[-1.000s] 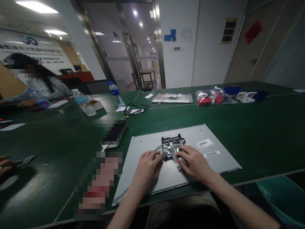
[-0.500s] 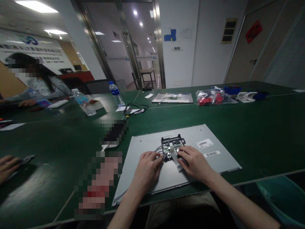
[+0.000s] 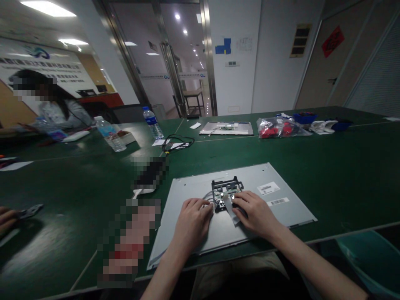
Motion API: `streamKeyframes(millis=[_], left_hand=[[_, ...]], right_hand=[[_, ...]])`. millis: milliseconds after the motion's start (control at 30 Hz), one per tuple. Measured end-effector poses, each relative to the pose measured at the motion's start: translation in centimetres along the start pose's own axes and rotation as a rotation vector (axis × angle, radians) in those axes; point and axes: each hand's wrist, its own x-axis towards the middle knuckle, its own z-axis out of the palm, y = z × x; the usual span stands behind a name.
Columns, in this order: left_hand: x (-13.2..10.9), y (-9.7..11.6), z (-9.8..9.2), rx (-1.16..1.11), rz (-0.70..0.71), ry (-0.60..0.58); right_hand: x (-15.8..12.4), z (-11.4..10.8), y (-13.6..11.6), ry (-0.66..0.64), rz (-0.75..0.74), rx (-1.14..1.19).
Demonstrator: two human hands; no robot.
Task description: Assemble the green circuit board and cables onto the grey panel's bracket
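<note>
A flat silver metal panel [image 3: 287,191] lies on the table in front of me. On its middle sits a black plastic frame [image 3: 233,180] with a small green circuit board [image 3: 220,201]. A grey flat ribbon strip [image 3: 231,213] runs from the board toward me. My left hand [image 3: 193,216] rests at the frame's left side, fingers bent together by the thin grey cables [image 3: 207,194]; what its fingertips hold, if anything, is hidden. My right hand [image 3: 256,210] curls at the board's right side, thumb and fingers closed beside the ribbon; its grip is partly hidden.
Left of the panel lie a blurred-out pink item [image 3: 137,233] and a dark one [image 3: 151,173]. Two bottles [image 3: 111,133], a black cable [image 3: 178,143], another panel [image 3: 226,128] and a bag of red parts [image 3: 278,127] stand farther back. A co-worker's hand [image 3: 6,218] holds a tool at left.
My hands have stayed nearly still, with the left fingertips shifted very slightly left of the frame. The co-worker's hand at the left edge has moved a little left with its tool.
</note>
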Motion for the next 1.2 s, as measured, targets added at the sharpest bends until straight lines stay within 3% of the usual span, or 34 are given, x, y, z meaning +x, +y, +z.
streamKeyframes(millis=[333, 1200], left_hand=[[-0.01, 0.10, -0.67, 0.058, -0.101, -0.004], [0.13, -0.13, -0.17, 0.095, -0.090, -0.006]], right_hand=[[0.14, -0.34, -0.35, 0.054, -0.010, 0.013], [0.05, -0.32, -0.40, 0.074, -0.036, 0.019]])
